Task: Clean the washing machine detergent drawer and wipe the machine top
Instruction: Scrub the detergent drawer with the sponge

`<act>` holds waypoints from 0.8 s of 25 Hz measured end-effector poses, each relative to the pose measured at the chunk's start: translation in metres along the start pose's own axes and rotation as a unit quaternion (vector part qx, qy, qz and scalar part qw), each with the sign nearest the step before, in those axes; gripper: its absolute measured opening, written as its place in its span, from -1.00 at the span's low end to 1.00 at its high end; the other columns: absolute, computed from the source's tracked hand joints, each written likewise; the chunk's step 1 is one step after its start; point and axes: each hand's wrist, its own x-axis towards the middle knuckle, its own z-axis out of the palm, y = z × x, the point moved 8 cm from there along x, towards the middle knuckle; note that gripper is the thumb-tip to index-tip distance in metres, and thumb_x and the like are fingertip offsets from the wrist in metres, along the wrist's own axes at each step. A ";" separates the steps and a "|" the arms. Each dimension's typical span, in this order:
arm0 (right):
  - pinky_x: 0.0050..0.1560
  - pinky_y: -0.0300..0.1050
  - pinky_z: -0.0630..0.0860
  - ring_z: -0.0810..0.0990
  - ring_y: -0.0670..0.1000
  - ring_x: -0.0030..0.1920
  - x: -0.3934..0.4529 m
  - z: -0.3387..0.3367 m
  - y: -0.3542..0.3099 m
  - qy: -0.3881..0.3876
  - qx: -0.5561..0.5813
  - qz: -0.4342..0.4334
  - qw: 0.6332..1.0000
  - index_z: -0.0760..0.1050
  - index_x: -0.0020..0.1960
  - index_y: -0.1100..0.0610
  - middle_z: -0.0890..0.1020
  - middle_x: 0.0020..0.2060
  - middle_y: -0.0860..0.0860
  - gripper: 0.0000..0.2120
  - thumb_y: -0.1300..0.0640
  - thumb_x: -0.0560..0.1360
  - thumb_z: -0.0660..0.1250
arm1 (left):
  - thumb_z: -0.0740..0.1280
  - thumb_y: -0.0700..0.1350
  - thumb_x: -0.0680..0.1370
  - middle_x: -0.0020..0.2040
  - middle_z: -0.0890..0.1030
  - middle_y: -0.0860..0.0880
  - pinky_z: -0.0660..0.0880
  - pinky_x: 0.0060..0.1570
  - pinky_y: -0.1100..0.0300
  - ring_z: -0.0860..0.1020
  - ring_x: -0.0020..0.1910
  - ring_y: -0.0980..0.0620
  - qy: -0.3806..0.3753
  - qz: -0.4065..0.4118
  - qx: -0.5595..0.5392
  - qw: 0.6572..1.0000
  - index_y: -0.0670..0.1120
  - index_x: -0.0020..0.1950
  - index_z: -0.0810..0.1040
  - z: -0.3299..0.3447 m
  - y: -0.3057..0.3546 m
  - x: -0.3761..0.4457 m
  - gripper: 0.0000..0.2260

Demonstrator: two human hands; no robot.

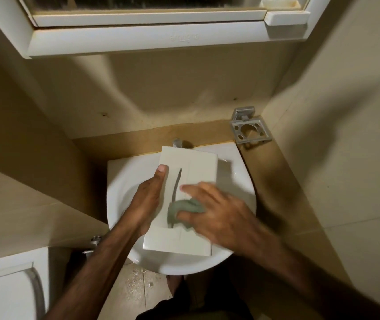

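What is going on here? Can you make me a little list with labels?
place: a small bathroom, over a white sink
thing being cleaned: white detergent drawer, lying across the sink
left hand: holds the drawer's left edge
right hand: presses a green scrub pad on the drawer; blurred
on the wall: empty metal holder
tap: mostly hidden behind the drawer

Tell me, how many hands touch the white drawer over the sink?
2. The left hand holds the white drawer at its left edge; the right hand presses a green cloth on its top surface.
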 end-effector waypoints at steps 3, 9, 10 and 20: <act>-0.16 0.07 0.66 0.55 0.16 0.11 0.032 -0.006 0.070 0.033 -0.036 0.164 0.985 0.60 0.29 -0.06 0.60 0.17 0.11 -0.66 0.08 0.52 0.46 | 0.12 0.33 0.65 0.07 0.75 0.09 0.51 0.03 0.21 0.69 0.07 0.13 0.016 0.005 0.007 1.000 0.03 0.26 0.66 -0.005 0.002 0.002 -0.50; -0.04 0.04 0.59 0.55 0.09 0.08 0.023 0.006 0.022 0.049 0.012 0.104 0.993 0.57 0.33 0.02 0.61 0.18 0.05 -0.67 0.16 0.57 0.34 | 0.15 0.36 0.63 0.08 0.75 0.07 0.53 0.14 0.15 0.68 0.12 0.08 0.024 0.007 0.024 0.999 0.02 0.27 0.68 -0.009 -0.005 0.004 -0.47; -0.01 0.01 0.57 0.54 0.08 0.09 0.007 0.009 -0.009 0.029 0.033 0.065 0.997 0.55 0.34 0.01 0.60 0.20 0.04 -0.66 0.14 0.58 0.33 | 0.15 0.33 0.64 0.01 0.76 0.10 0.56 0.04 0.23 0.70 0.05 0.15 0.030 0.010 0.019 0.999 0.03 0.22 0.69 -0.012 -0.006 0.006 -0.50; -0.23 0.02 0.64 0.54 0.12 0.06 0.021 -0.011 0.054 0.081 0.015 0.250 0.965 0.60 0.29 0.07 0.55 0.16 0.11 -0.72 0.10 0.60 0.35 | 0.21 0.33 0.63 0.03 0.73 0.14 0.46 -0.01 0.28 0.65 0.05 0.18 0.062 -0.028 -0.021 0.997 0.05 0.14 0.68 -0.020 -0.013 0.007 -0.56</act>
